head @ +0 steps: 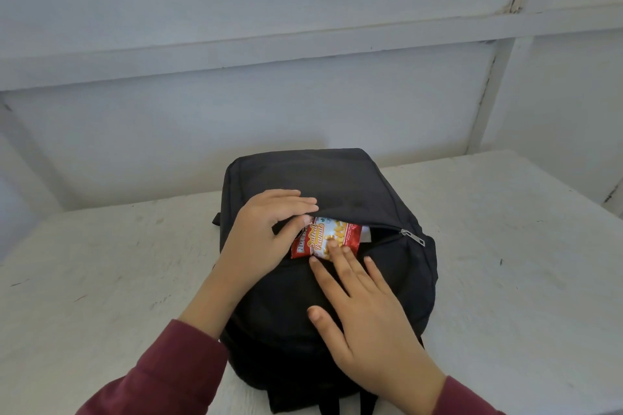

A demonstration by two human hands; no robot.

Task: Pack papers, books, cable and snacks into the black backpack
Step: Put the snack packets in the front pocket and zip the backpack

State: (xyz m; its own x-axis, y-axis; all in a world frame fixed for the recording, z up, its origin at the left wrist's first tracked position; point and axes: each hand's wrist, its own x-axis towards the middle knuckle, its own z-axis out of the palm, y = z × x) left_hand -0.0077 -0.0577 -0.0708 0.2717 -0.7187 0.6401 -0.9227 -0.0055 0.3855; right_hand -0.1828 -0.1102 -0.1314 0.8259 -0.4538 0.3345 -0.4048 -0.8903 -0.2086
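Head: red-white peanut packet (325, 237)

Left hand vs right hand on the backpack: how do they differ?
The left hand curls over the pocket flap of the black backpack, thumb under its edge; the right hand lies flat, fingers straight. The left hand holds the flap; the right hand's fingertips press the peanut packet at the opening. Both touch the backpack, in maroon sleeves.

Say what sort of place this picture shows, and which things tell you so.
Likely a plain indoor room, use unclear: a scuffed white-painted table, a white panelled wall with chipped battens behind it, and a black fabric backpack.
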